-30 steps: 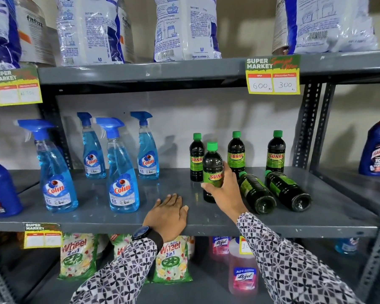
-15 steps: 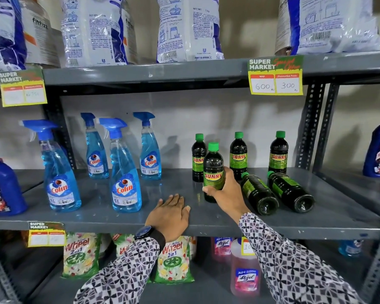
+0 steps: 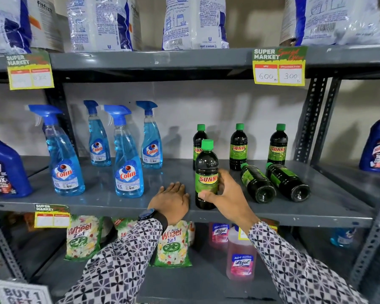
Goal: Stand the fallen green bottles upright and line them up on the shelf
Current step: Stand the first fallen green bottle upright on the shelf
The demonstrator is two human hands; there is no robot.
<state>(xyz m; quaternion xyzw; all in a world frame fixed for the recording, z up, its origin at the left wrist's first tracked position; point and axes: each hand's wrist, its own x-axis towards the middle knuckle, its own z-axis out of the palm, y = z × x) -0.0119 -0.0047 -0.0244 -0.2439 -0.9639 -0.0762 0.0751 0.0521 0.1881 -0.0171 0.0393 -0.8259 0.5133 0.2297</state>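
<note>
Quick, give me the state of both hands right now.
Left hand: open, flat, palm down on the shelf, holding nothing.
Right hand: closed around the upright green Sunny bottle at the shelf's front.

We see our right hand (image 3: 223,195) wrapped around an upright dark plastic bottle with a green cap (image 3: 206,174) near the grey metal shelf's (image 3: 119,201) front edge, while our left hand (image 3: 170,201) lies flat beside it. Two matching bottles (image 3: 257,183) (image 3: 288,182) lie toppled to the right.
</note>
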